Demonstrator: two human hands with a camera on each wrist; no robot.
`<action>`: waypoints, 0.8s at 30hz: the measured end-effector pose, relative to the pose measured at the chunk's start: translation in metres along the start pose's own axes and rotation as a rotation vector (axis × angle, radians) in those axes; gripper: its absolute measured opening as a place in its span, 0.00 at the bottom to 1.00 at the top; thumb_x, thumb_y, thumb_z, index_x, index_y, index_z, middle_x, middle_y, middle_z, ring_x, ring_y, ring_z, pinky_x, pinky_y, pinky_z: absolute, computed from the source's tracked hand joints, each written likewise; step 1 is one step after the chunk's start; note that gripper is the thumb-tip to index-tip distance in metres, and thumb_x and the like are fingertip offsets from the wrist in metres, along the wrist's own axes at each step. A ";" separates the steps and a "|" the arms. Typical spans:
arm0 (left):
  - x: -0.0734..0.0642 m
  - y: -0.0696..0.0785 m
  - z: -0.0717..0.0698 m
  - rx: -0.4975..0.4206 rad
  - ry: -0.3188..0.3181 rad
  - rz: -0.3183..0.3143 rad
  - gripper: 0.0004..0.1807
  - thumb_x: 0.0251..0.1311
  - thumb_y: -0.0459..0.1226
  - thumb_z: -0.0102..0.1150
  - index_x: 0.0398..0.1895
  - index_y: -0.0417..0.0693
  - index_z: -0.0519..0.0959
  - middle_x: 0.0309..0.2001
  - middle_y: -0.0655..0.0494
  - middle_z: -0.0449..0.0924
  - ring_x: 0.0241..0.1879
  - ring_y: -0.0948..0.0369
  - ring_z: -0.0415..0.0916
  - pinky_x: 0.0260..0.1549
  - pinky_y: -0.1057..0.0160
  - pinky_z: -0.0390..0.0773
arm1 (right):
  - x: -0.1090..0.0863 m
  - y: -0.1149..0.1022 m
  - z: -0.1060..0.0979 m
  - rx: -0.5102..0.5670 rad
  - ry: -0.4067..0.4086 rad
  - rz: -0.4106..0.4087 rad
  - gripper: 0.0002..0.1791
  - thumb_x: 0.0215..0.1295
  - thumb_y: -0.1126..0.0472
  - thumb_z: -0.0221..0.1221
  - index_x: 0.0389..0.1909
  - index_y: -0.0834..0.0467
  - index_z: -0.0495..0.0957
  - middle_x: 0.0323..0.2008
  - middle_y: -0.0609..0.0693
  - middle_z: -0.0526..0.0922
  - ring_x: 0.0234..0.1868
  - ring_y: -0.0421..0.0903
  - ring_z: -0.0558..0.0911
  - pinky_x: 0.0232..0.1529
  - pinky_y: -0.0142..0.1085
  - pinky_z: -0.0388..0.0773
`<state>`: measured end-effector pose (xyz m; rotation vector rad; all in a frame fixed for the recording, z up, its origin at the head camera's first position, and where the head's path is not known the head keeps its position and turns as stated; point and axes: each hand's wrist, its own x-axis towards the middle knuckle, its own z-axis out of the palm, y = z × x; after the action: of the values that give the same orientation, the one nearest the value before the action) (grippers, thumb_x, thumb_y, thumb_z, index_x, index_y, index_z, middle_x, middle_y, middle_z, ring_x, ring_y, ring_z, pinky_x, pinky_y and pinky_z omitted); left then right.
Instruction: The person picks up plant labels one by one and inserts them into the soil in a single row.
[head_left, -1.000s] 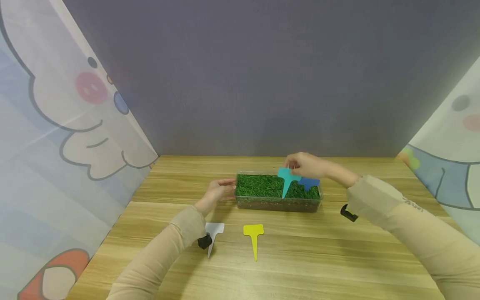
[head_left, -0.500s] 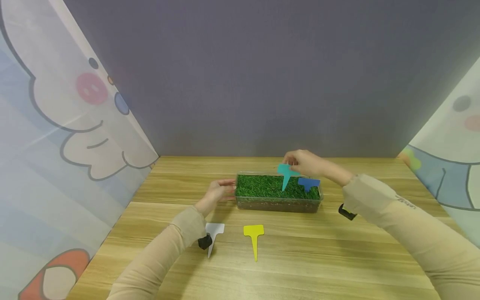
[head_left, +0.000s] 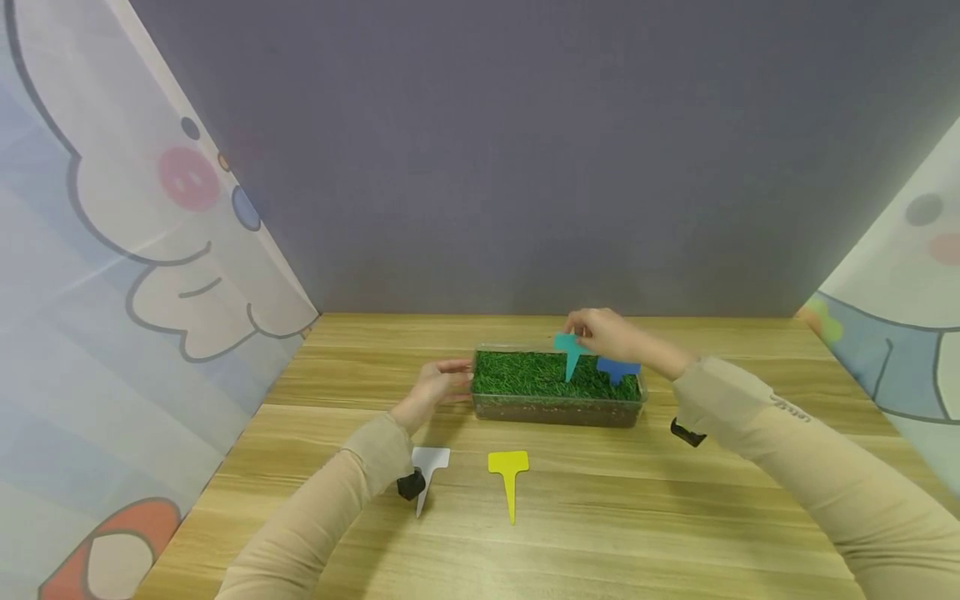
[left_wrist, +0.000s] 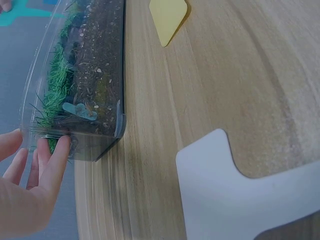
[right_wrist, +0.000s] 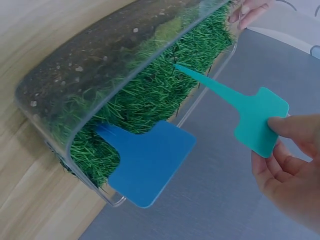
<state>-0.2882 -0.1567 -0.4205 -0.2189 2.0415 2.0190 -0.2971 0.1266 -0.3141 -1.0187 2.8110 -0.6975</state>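
Observation:
A clear rectangular planter holds dark soil and short green grass. My right hand pinches the head of a teal T-shaped plant label between thumb and fingers. Its pointed tip meets the grass near the middle of the planter; how deep it goes I cannot tell. A blue plant label stands in the grass toward the right end. At the planter's left end, the fingertips of my left hand touch the clear wall, fingers fairly straight.
On the wooden table, in front of the planter, lie a white plant label, partly behind the left wrist's black camera, and a yellow plant label. A dark grey wall rises behind.
The teal label, held in my right hand, has shifted slightly left, its tip going from the front rim back over the grass and down to it. My left hand stays put.

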 end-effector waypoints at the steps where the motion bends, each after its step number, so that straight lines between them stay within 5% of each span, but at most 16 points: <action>1: 0.000 0.000 0.000 0.001 0.000 0.000 0.21 0.54 0.26 0.52 0.53 0.36 0.70 0.53 0.39 0.69 0.50 0.46 0.70 0.46 0.51 0.76 | 0.000 0.001 0.001 -0.001 0.002 -0.001 0.11 0.56 0.74 0.51 0.40 0.67 0.75 0.29 0.55 0.76 0.25 0.43 0.72 0.24 0.33 0.73; 24: 0.001 0.000 0.000 0.015 -0.004 0.000 0.21 0.54 0.27 0.53 0.54 0.37 0.70 0.55 0.40 0.68 0.50 0.46 0.70 0.46 0.52 0.77 | 0.003 0.009 0.020 -0.011 0.043 -0.006 0.11 0.56 0.74 0.52 0.39 0.67 0.77 0.32 0.55 0.78 0.31 0.47 0.75 0.30 0.36 0.77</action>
<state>-0.2889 -0.1567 -0.4210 -0.2114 2.0536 2.0021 -0.3005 0.1237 -0.3357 -1.0269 2.8528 -0.7139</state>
